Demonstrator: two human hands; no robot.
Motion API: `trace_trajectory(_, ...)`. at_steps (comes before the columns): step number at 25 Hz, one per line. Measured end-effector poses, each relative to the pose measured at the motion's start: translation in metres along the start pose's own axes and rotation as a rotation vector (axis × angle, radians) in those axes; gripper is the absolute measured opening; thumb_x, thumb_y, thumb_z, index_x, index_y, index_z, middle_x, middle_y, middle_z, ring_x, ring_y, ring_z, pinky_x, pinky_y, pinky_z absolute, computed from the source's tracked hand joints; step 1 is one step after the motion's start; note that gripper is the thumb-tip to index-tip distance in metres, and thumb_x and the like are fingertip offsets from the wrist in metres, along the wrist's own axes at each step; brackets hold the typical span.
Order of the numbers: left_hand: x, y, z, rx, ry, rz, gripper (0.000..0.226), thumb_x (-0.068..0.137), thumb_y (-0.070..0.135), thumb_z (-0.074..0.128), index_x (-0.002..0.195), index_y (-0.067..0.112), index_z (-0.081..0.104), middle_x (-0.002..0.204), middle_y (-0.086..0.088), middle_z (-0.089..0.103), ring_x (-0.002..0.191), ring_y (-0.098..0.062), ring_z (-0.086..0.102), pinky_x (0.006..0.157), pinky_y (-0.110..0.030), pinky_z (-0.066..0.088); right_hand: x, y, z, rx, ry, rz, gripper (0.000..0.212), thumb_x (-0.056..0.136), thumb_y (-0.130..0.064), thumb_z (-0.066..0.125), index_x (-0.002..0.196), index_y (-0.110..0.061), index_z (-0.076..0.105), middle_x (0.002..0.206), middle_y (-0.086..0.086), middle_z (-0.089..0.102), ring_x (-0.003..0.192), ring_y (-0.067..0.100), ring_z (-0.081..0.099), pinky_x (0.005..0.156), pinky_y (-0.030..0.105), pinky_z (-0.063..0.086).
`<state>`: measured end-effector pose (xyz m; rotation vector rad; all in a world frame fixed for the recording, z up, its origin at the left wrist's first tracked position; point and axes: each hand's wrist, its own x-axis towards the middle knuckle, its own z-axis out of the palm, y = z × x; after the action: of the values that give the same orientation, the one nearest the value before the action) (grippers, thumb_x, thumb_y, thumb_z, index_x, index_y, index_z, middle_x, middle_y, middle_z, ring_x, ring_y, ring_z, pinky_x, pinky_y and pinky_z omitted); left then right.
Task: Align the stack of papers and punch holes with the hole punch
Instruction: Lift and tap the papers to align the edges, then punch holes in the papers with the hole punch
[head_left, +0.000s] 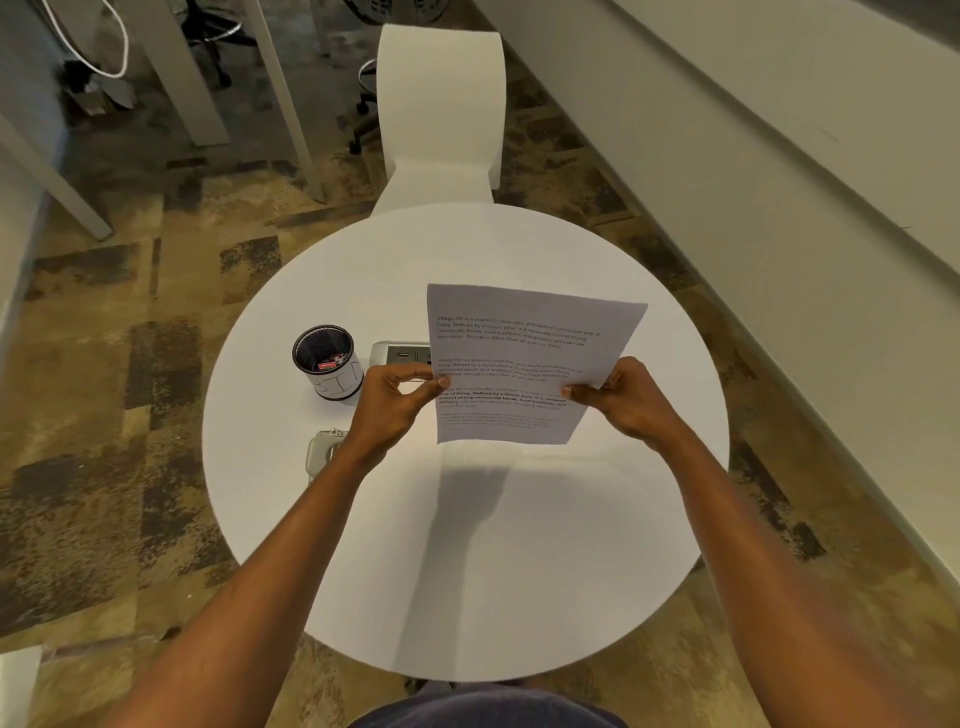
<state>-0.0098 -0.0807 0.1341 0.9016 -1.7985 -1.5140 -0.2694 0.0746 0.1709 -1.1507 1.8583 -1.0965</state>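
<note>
A stack of white printed papers (519, 353) is held upright above the round white table (467, 571), its bottom edge a little off the tabletop. My left hand (395, 400) pinches the stack's left edge and my right hand (618, 395) pinches its right edge. A pale grey hole punch (319, 457) lies on the table at the left, partly hidden behind my left wrist.
A black mesh cup (327, 364) with small items inside stands left of the papers. A grey power outlet panel (400, 354) is set in the table's middle, partly behind the papers. A white chair (441, 114) stands beyond the table. A wall runs along the right.
</note>
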Motion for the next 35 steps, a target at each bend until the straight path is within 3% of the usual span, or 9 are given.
trace_trajectory(5, -0.009, -0.019, 0.002, 0.112, 0.022, -0.07, 0.014, 0.081, 0.028, 0.075, 0.095, 0.026, 0.076, 0.1, 0.014, 0.075, 0.102, -0.003, 0.065, 0.093, -0.018, 0.042, -0.009, 0.034, 0.012, -0.029, -0.092, 0.114, 0.036, 0.082, -0.01, 0.074, 0.117, -0.009, 0.068, 0.117, 0.007, 0.07, 0.102, 0.025, 0.067, 0.089, 0.041, 0.056)
trace_trajectory(10, -0.007, -0.021, 0.007, 0.113, 0.041, -0.068, 0.01, 0.084, 0.022, 0.072, 0.093, 0.021, 0.077, 0.094, 0.008, 0.076, 0.091, 0.001, 0.067, 0.082, -0.009, 0.045, -0.009, 0.052, 0.026, -0.064, 0.03, 0.153, 0.028, 0.086, -0.012, 0.071, 0.112, -0.003, 0.07, 0.112, 0.013, 0.071, 0.099, 0.033, 0.067, 0.087, 0.051, 0.054)
trace_trajectory(13, -0.004, -0.019, 0.007, 0.121, 0.033, -0.039, 0.016, 0.084, 0.021, 0.072, 0.098, 0.015, 0.077, 0.099, 0.003, 0.076, 0.094, -0.005, 0.069, 0.085, -0.017, 0.049, -0.007, 0.056, 0.017, -0.019, -0.003, 0.164, 0.03, 0.084, -0.013, 0.072, 0.114, -0.012, 0.069, 0.114, 0.006, 0.07, 0.099, 0.026, 0.067, 0.086, 0.04, 0.057)
trace_trajectory(16, -0.01, -0.022, 0.008, 0.166, 0.01, -0.061, 0.02, 0.08, 0.022, 0.075, 0.099, 0.014, 0.075, 0.101, 0.005, 0.075, 0.095, 0.004, 0.065, 0.083, -0.004, 0.042, -0.012, 0.06, 0.017, 0.013, -0.13, 0.158, 0.033, 0.084, -0.017, 0.073, 0.116, -0.022, 0.068, 0.116, -0.006, 0.069, 0.103, 0.011, 0.064, 0.085, 0.019, 0.052)
trace_trajectory(20, -0.023, -0.029, -0.001, 0.247, 0.075, -0.096, 0.021, 0.082, 0.023, 0.074, 0.099, 0.012, 0.074, 0.101, 0.003, 0.073, 0.097, -0.005, 0.065, 0.084, -0.018, 0.047, -0.011, 0.063, 0.022, 0.082, -0.018, 0.165, 0.017, 0.088, -0.021, 0.068, 0.103, -0.015, 0.075, 0.107, -0.001, 0.074, 0.096, 0.014, 0.071, 0.084, 0.03, 0.058)
trace_trajectory(23, -0.035, -0.039, -0.026, 0.236, 0.277, -0.148, 0.012, 0.087, 0.018, 0.069, 0.092, 0.008, 0.074, 0.092, -0.006, 0.073, 0.086, -0.02, 0.069, 0.074, -0.029, 0.051, -0.011, 0.06, 0.014, 0.143, 0.064, 0.157, 0.015, 0.088, -0.024, 0.068, 0.095, -0.014, 0.077, 0.096, -0.001, 0.077, 0.086, 0.015, 0.074, 0.074, 0.029, 0.06)
trace_trajectory(27, -0.053, -0.057, -0.068, 0.353, 0.542, -0.255, 0.015, 0.09, 0.012, 0.062, 0.097, 0.004, 0.07, 0.096, -0.013, 0.071, 0.08, -0.015, 0.066, 0.077, -0.032, 0.048, -0.015, 0.06, 0.006, 0.217, 0.169, 0.179, 0.01, 0.088, -0.02, 0.069, 0.093, -0.016, 0.076, 0.087, -0.002, 0.078, 0.075, 0.017, 0.075, 0.063, 0.029, 0.061)
trace_trajectory(31, -0.057, -0.079, -0.087, 0.431, 0.605, -0.493, 0.025, 0.09, 0.02, 0.06, 0.105, 0.001, 0.067, 0.106, -0.018, 0.069, 0.098, -0.032, 0.062, 0.082, -0.038, 0.047, -0.026, 0.069, 0.021, 0.281, 0.173, 0.265, 0.007, 0.087, -0.015, 0.07, 0.089, -0.018, 0.075, 0.082, -0.004, 0.078, 0.071, 0.017, 0.075, 0.057, 0.024, 0.058)
trace_trajectory(35, -0.056, -0.088, -0.087, 0.382, 0.54, -0.553, 0.036, 0.089, 0.034, 0.062, 0.094, 0.0, 0.071, 0.094, -0.016, 0.072, 0.089, -0.03, 0.063, 0.076, -0.035, 0.047, -0.041, 0.083, 0.04, 0.356, 0.156, 0.335, 0.012, 0.086, -0.01, 0.069, 0.091, -0.02, 0.075, 0.086, -0.001, 0.078, 0.077, 0.019, 0.075, 0.061, 0.026, 0.059)
